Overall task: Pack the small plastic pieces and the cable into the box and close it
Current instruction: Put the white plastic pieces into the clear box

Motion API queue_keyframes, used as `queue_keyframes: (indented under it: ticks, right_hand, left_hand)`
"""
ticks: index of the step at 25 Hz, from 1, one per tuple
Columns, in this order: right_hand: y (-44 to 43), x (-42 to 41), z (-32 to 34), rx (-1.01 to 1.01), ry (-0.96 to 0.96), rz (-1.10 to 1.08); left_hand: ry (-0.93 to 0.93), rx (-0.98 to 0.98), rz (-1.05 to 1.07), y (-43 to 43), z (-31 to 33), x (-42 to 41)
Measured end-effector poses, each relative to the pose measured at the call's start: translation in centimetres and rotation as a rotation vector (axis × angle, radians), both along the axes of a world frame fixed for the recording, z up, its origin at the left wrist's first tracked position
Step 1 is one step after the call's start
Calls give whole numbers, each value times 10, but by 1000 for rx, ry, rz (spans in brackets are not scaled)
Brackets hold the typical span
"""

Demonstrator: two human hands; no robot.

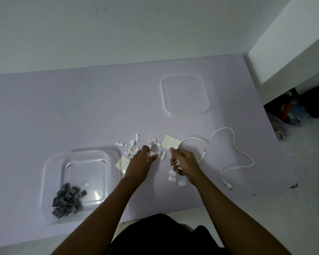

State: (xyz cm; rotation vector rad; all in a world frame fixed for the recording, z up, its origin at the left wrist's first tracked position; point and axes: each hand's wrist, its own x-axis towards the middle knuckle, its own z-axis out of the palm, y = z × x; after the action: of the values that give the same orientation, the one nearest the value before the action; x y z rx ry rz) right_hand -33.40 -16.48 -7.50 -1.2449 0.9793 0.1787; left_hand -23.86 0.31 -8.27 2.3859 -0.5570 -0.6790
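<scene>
A clear plastic box (50,181) sits at the near left of the lilac table, with a heap of grey plastic pieces (66,201) in its front corner. Its clear lid (185,95) lies farther back, right of centre. Small white plastic pieces (131,145) are scattered in the middle, and more white pieces (172,175) lie under my right wrist. My left hand (140,162) is curled over white pieces at its fingertips. My right hand (185,162) is closed around several white pieces. A white cable (228,144) loops to the right.
Two pale square cards lie flat: one (172,141) behind my right hand, one (122,163) by the box's right edge. The table's right edge drops to a white floor, where dark clutter (291,111) sits under a white ledge. A wall stands behind the table.
</scene>
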Motion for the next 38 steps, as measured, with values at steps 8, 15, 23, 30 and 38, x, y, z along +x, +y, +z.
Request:
queue_keyframes:
  ticks: [8, 15, 23, 30, 38]
  right_hand:
    - [14, 32, -30, -756, 335, 590]
    - [12, 21, -26, -699, 308, 651]
    - [62, 30, 29, -142, -76, 301]
    - [136, 67, 52, -103, -117, 394]
    - [170, 67, 64, -212, -51, 350]
  left_hand:
    - [18, 13, 31, 11, 16, 4]
    - [-2, 11, 72, 29, 31, 1]
    - [-86, -81, 225, 95, 59, -1]
    - [116, 173, 269, 201, 36, 3]
    - [221, 274, -142, 200, 17, 16]
